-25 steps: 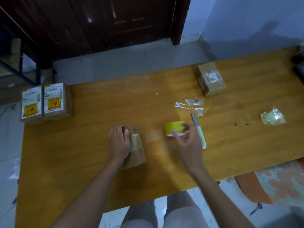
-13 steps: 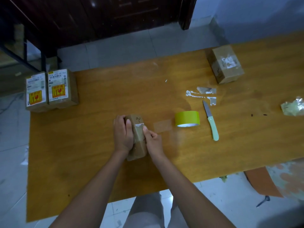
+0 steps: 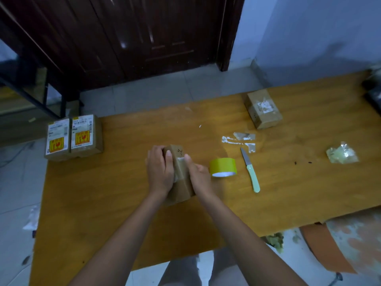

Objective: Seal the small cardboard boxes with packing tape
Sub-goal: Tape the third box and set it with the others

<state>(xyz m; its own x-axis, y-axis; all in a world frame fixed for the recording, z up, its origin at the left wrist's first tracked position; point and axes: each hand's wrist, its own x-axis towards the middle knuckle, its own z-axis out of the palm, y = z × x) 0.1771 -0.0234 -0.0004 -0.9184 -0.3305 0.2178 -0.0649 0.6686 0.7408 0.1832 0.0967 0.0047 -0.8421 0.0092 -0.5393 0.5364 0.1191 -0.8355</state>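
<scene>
Cardboard box (image 3: 181,182) stood clasped between both hands on the table (image 3: 103,203): left hand (image 3: 159,170) wrapped over its left side, right hand (image 3: 199,176) pressing its right. Tape roll (image 3: 222,167) lay just right of the right hand, knife (image 3: 250,171) beyond.

Dim bluish light, soft focus, warped edges
</scene>
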